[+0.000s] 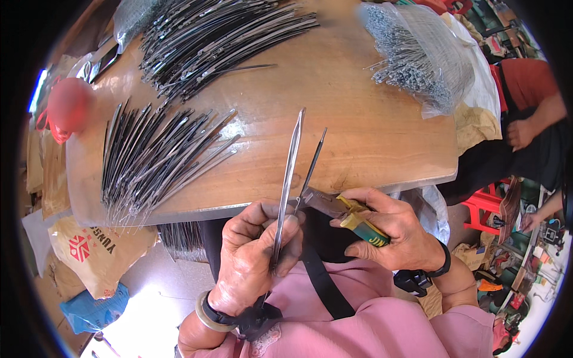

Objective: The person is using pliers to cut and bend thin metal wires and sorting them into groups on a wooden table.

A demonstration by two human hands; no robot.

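Observation:
My left hand (pixel 253 250) is closed around a long, thin, shiny metal strip (pixel 290 170) that points up and away over the table edge. A shorter dark thin rod (pixel 314 156) stands beside it, with a small wire loop (pixel 297 204) at its lower part, close to the left fingertips. My right hand (pixel 397 230) grips pliers with yellow and green handles (pixel 365 231). Their dark jaws (pixel 322 201) reach left to the dark rod's lower part. Whether the jaws are closed on the wire loop is too small to tell.
A wooden table (pixel 334 89) spreads ahead. It bears a near-left pile of dark strips (pixel 158 161), a larger pile behind (pixel 209 45), and a plastic-wrapped bundle of thin wires (pixel 418 59) at right. Another person (pixel 531 119) sits at the right near a red stool (pixel 483 206).

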